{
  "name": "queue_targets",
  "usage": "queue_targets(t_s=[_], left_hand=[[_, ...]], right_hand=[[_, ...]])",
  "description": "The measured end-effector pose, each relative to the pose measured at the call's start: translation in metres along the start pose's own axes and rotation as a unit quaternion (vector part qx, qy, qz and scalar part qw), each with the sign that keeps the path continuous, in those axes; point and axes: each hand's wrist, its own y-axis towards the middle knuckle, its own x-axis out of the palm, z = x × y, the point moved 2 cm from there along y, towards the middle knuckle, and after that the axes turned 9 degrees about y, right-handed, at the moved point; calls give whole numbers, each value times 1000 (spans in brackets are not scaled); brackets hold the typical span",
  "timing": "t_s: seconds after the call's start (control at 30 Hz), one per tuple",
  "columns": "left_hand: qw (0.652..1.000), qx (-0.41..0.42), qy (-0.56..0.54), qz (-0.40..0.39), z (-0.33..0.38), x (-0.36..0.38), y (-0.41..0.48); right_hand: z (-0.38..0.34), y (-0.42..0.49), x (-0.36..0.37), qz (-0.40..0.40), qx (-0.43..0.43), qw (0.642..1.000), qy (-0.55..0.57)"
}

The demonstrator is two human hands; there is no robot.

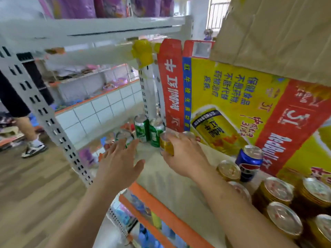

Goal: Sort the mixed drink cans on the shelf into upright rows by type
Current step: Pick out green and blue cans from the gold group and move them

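A gold can (pixel 167 144) stands roughly upright near the middle of the shelf (pixel 161 179). The right hand (pixel 182 154) grips it, fingers curled round its side. Whether its base rests on the shelf cannot be told. At the can's eleven o'clock, two green cans (pixel 142 128) stand upright side by side near the shelf's back corner. A third green can (pixel 125 136) is at nine o'clock, at the fingertips of the left hand (pixel 118 161), which is spread flat and holds nothing; contact with that can is unclear. At four o'clock a blue Pepsi can (pixel 249 161) stands beside a cluster of gold cans (pixel 275 191). A yellow-and-red Red Bull carton (pixel 232 108) stands behind them.
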Motion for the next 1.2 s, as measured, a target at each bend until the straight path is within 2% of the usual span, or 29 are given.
queue_targets(t_s=[0.13, 0.27, 0.4, 0.5, 0.6, 0.73, 0.83, 0.93, 1.1, 1.2], left_hand=[[999, -14, -26, -29, -25, 16, 34], [998, -17, -45, -26, -41, 29, 68], [994, -13, -82, -76, -58, 51, 98], [988, 16, -143, -62, -64, 63, 109], [977, 39, -208, -32, -71, 65, 114], [954, 44, -296, -5, -85, 54, 121], [921, 22, -388, 36, -90, 37, 129], [862, 34, -505, 12, -87, 21, 137], [717, 58, -684, -120, -53, 32, 136], [669, 91, -709, -205, -18, 39, 120]], right_hand=[[-10, 53, 20, -38, 25, 999, -8], [-16, 96, 41, -19, 22, 1000, 10], [-15, 125, 56, -41, 74, 996, 2], [-14, 140, 66, -44, 117, 992, -26], [-15, 149, 71, -1, 131, 991, -24], [-22, 143, 59, 87, 111, 989, 42], [-30, 125, 40, 214, 118, 959, 144], [-36, 99, 23, 344, 144, 895, 245], [-24, 40, 13, 417, 221, 774, 422], [-14, -9, 8, 436, 277, 747, 418]])
